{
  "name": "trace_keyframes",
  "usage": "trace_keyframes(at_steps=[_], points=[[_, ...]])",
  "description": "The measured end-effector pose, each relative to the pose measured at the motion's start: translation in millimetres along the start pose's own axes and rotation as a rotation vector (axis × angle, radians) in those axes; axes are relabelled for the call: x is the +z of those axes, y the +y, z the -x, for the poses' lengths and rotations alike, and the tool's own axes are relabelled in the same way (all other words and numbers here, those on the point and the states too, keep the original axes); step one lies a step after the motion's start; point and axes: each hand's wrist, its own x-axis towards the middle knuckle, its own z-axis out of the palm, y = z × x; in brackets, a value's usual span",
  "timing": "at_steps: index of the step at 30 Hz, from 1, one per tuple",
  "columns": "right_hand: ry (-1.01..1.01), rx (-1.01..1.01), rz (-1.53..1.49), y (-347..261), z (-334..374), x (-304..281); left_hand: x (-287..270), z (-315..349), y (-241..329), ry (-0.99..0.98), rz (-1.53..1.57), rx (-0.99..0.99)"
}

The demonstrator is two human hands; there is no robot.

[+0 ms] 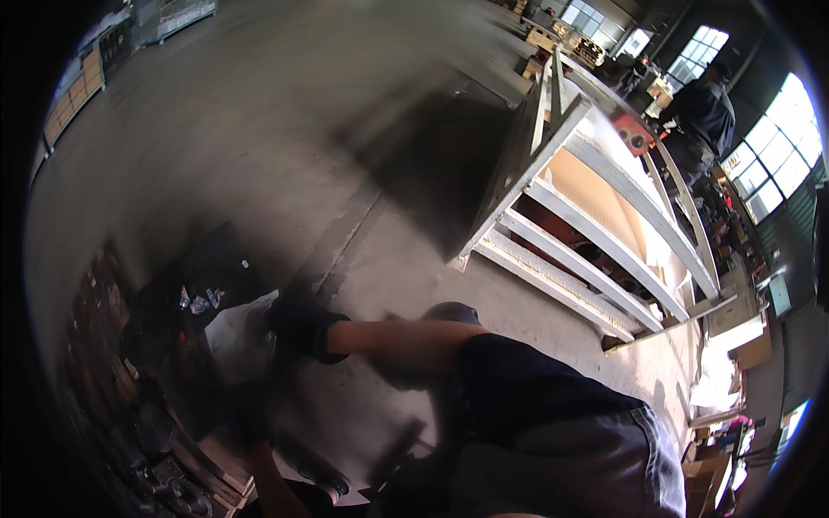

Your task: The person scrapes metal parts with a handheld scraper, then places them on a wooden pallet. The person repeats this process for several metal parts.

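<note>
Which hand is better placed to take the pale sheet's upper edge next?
Right, probably: the gloved right hand is beside the upper right part of the pale sheet. The left hand is lower in the picture, in deep shadow, its fingers indistinct.

A tilted head-worn fisheye looks down over the nearby hands (300, 325) onto the floor (259, 147).

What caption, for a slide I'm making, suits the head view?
Gloved right hand in shadow beside a pale sheet, a white slatted frame standing in sunlight.

Sheet (235, 338) left, frame (598, 238) right, floor (419, 268) between.
</note>
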Motion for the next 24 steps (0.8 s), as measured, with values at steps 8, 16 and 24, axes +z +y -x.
trace_keyframes(at_steps=[8,16,24], points=[[0.197,-0.212,0.208,-2,-5,-2,-24,4,-1,0.194,-0.162,0.089],[-0.037,-0.395,0.503,-21,-4,-40,16,-19,25,0.262,-0.762,-0.202],[-0.099,-0.322,0.589,-18,0,-51,-31,-25,35,0.17,0.027,-0.125]])
